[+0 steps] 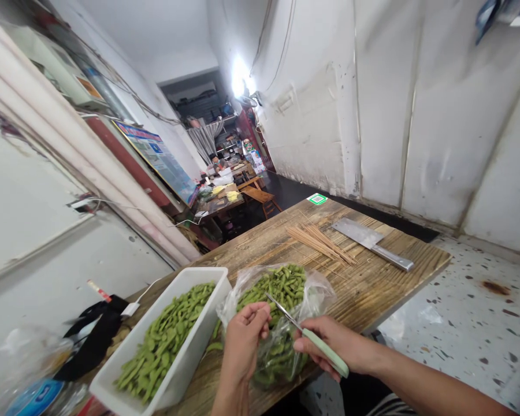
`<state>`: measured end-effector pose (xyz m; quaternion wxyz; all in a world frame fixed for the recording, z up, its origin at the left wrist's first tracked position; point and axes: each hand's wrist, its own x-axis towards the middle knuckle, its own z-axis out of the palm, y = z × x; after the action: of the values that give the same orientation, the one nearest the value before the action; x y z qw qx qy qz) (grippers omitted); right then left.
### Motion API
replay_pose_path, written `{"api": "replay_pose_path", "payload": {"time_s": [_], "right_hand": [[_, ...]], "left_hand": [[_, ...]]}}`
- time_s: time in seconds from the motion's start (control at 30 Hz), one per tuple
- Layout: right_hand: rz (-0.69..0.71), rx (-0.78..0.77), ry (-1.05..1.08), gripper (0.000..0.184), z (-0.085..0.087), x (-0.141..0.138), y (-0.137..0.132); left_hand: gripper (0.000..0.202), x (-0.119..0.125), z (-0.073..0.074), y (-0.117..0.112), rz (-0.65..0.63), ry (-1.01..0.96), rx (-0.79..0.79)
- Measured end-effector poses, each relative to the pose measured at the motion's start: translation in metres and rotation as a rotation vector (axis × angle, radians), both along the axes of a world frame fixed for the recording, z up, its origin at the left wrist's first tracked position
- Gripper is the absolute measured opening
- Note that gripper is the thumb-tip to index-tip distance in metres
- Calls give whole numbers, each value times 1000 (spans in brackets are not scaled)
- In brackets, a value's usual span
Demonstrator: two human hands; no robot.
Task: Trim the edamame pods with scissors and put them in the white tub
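My left hand is closed in a pinch over the plastic bag, with what looks like a single edamame pod at its fingertips, mostly hidden by the fingers. Scissors with pale green handles are gripped in my right hand. Their narrow metal blades point up and left, the tips close to my left fingertips. Green edamame pods fill the bag beneath both hands. Left of it, a white rectangular tub holds many more pods. A few loose pods lie between tub and bag.
On the wooden table beyond the bag lie thin wooden skewers and a cleaver. A green QR card is at the far corner. Plastic packaging crowds the left. A person is at a cluttered table farther back.
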<state>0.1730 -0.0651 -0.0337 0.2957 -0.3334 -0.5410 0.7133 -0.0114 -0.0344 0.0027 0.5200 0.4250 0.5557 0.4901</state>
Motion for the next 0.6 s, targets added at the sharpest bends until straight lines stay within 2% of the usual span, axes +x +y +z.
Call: {"api": "replay_pose_path", "payload": {"time_s": [0.27, 0.4, 0.47, 0.6], "right_hand": [[-65, -57, 64, 48, 4, -3, -1], [-9, 10, 10, 53, 9, 1, -2], [6, 50, -11, 53, 10, 2, -3], [3, 114, -89, 55, 8, 4, -4]], "left_hand": [[44, -5, -6, 4, 165, -179, 79], [40, -8, -6, 3, 194, -161, 88], [37, -7, -6, 2, 192, -121, 104], [38, -7, -8, -1, 107, -11, 123]]}}
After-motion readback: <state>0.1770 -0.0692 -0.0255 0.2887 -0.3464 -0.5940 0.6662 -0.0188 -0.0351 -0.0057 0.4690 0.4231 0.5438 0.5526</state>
